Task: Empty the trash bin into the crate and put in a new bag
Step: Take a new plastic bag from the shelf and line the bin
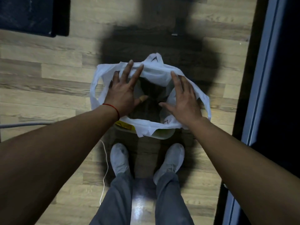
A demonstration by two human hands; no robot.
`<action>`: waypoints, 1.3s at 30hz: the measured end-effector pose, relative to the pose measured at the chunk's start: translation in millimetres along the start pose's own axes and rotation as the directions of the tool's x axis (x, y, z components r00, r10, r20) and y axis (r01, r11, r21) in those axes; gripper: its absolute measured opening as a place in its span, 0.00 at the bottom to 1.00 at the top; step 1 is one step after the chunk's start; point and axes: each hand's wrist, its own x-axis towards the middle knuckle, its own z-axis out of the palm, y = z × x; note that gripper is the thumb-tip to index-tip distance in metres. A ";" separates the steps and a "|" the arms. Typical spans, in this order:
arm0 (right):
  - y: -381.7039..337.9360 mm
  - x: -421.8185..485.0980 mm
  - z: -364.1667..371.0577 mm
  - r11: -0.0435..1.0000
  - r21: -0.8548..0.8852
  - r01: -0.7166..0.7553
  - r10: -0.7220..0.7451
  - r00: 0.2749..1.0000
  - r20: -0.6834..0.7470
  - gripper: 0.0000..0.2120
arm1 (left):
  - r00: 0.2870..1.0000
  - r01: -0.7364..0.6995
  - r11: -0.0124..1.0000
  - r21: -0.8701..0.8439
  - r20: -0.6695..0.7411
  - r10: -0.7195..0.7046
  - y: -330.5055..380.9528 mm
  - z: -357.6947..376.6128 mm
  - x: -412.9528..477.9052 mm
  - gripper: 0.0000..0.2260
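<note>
Both hands spread a white bag (155,73) over the bin (162,135).
Left hand (123,93) and right hand (185,101) rest on the bag's rim, fingers splayed open, gripping nothing.

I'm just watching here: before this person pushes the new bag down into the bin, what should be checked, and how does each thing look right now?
1. Bag mouth open: ok. The white bag is spread wide, with a dark opening in the middle.
2. Both hands on the bag: ok. The left hand and right hand lie flat with spread fingers on opposite sides.
3. Bag over the bin: ok. The yellowish bin shows just under the near edge.
4. Bag edge folded over the whole rim: cannot tell. The bag hides most of the rim.
5. Bin empty: cannot tell. The inside is too dark.
6. Footing: ok. Both shoes stand close to the bin, beside a thin white cord.
</note>
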 end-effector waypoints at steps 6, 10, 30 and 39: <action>1.2 25.8 -6.0 0.990 0.120 -0.081 0.081 0.997 0.001 0.46 | 0.994 0.040 0.991 -0.129 -0.099 -0.053 1.9 -2.4 21.0 0.43; 6.1 29.8 -11.2 0.962 0.200 -0.186 0.174 0.982 0.079 0.51 | 0.980 0.146 0.945 -0.293 -0.084 -0.178 -1.7 -6.9 29.9 0.48; 30.2 -71.9 25.0 0.992 -0.028 0.122 -0.114 0.970 0.213 0.60 | 0.994 -0.078 0.988 -0.136 0.071 0.088 -42.1 29.0 -97.4 0.56; 36.4 -66.0 28.0 0.989 -0.036 0.144 -0.128 0.950 0.287 0.63 | 0.971 -0.203 0.968 -0.149 0.096 0.218 -56.6 32.0 -82.4 0.61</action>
